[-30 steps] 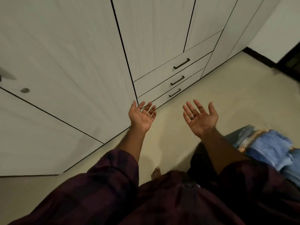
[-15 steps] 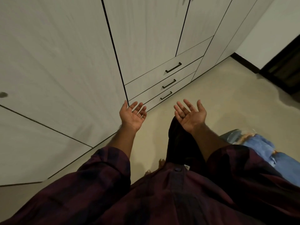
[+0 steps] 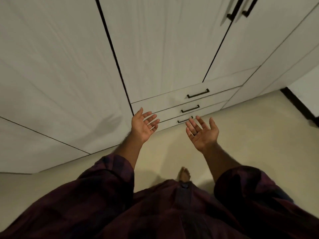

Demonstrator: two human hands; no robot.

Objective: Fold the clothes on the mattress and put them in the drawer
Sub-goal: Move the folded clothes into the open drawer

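Three white drawers with black bar handles sit closed at the foot of the wardrobe: the top drawer (image 3: pixel 198 94), the middle drawer (image 3: pixel 189 109) and the bottom drawer (image 3: pixel 172 121). My left hand (image 3: pixel 143 125) is held palm up with fingers spread, in front of the drawers' left end. My right hand (image 3: pixel 202 133), a ring on one finger, is also palm up and empty, its fingertips in front of the bottom drawer's handle. Neither hand touches anything. No clothes or mattress are in view.
Tall white wardrobe doors (image 3: pixel 164 49) fill the upper view, with long black handles (image 3: pixel 240 7) at top right. Beige floor (image 3: pixel 250 135) stretches to the right up to a dark skirting (image 3: pixel 296 104). My bare foot (image 3: pixel 185 175) stands below the hands.
The view has turned left toward the wardrobe, and the blue clothes at the right edge have left the frame. Both empty hands have come closer to the drawers.
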